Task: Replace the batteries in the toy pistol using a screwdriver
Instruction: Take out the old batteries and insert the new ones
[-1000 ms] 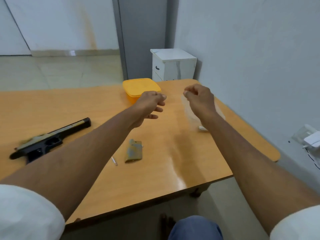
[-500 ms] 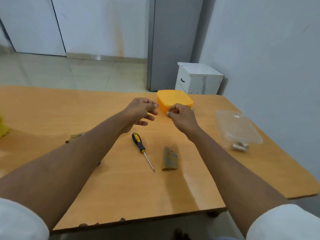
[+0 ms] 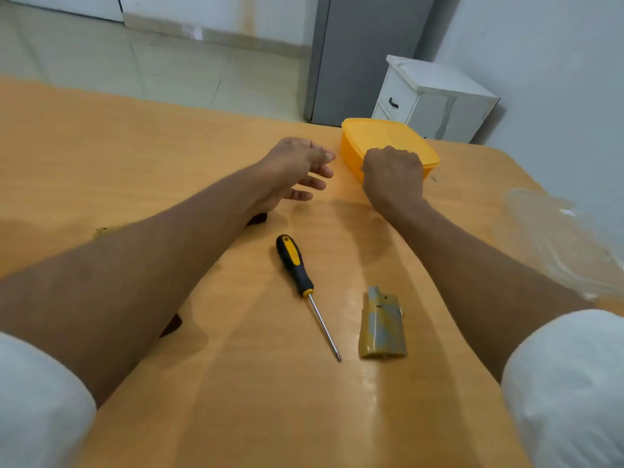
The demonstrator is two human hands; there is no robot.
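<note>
The toy pistol [image 3: 169,327] is almost wholly hidden beneath the left forearm; only dark slivers of it are seen at the forearm's lower edge and again near the wrist, lying on the wooden table [image 3: 101,157]. Its detached battery cover [image 3: 382,327], olive with worn grey patches, is laid flat on the table near the middle, apart from the pistol. Just to the left of the cover, the screwdriver [image 3: 305,292] is laid with its black-and-yellow handle pointing away and its thin metal shaft angled toward the near edge, the tip ending beside the cover's lower corner. Neither is touched by a hand.

The left hand [image 3: 293,167] is held above the table beyond the screwdriver, with its fingers [image 3: 312,180] loosely spread and slightly curled, pointing toward the right hand. Nothing is seen to be held in it, though the fingertips are blurred.

The right hand [image 3: 393,170] is closed into a loose fist, knuckles up, in front of the near side of the closed yellow container [image 3: 388,136]. Whether the container is actually touched cannot be told, and whether anything small is pinched inside the curled fingers cannot be told either, since they are turned away from the camera.

At the right edge of the table a clear plastic container [image 3: 560,244] is seen, strongly blurred. Beyond the table, a small white cabinet [image 3: 435,96] is set against the wall. White sleeves are seen at both lower corners.
</note>
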